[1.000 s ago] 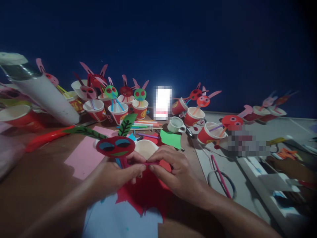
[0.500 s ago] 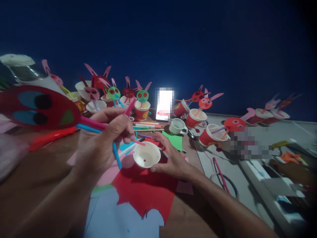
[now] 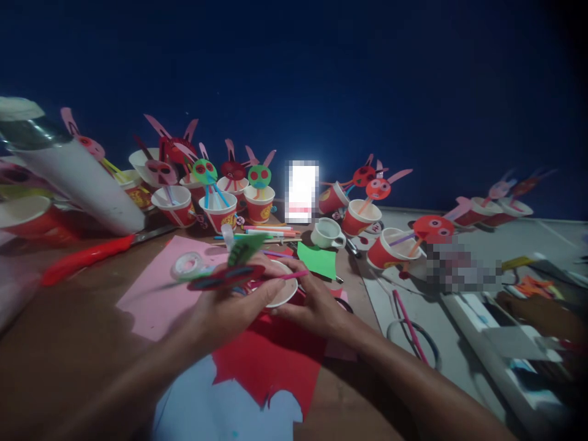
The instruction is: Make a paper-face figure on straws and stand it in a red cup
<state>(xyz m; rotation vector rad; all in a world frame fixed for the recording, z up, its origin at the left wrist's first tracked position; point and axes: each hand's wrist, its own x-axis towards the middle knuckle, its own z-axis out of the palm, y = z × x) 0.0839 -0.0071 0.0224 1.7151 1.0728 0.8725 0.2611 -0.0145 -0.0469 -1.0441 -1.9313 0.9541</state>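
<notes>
Straws carry a red paper face (image 3: 226, 277), which lies almost edge-on to the camera, so its eyes and mouth are hard to make out and only a thin red oval with dark patches shows. The pink straw (image 3: 288, 275) runs nearly level, its long axis from nine o'clock to three o'clock, with the face at the nine o'clock end and the free tip toward three o'clock. A blurred green paper leaf (image 3: 245, 248) rises from the face toward one o'clock. The left hand (image 3: 229, 306) is closed on the straws just below the face, thumb and fingers pinched around them; how many straws it holds is hidden by the fingers. The right hand (image 3: 315, 303) has its fingers curled round the white paper cup (image 3: 281, 288) and the straw tip, and the cup is mostly hidden behind both hands. Beneath them lies a red paper sheet (image 3: 271, 361), jagged at its six o'clock edge, on a pale blue sheet (image 3: 206, 410) cut off by the frame. At nine o'clock sit a pink sheet (image 3: 156, 294) and a tape roll (image 3: 187, 264). At twelve o'clock stands a row of red cups with rabbit faces (image 3: 215, 190); at three o'clock another person's hand (image 3: 537, 312) is dim and cut off.
</notes>
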